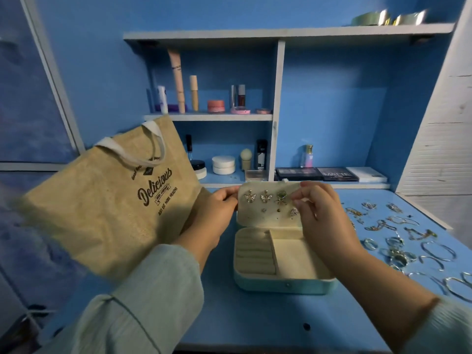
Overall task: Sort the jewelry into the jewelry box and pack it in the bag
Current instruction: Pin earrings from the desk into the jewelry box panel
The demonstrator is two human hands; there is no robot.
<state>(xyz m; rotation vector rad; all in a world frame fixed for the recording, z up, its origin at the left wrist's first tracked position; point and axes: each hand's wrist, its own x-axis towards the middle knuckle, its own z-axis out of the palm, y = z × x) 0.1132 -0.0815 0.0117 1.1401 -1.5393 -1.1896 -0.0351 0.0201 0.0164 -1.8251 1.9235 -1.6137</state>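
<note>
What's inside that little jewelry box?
In the jewelry box, earrings are pinned on the raised lid panel. The ring rolls and the open compartment look bare, though the right hand covers its right side.

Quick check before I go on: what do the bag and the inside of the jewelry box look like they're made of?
The bag looks like coarse woven jute or burlap: tan, matte, grainy weave, dark printed lettering, with paler flat fabric handles. The jewelry box lining seems to be soft cream velvet or suede-like fabric, matte with padded ring rolls; its teal outer shell looks smooth, possibly faux leather.
</note>
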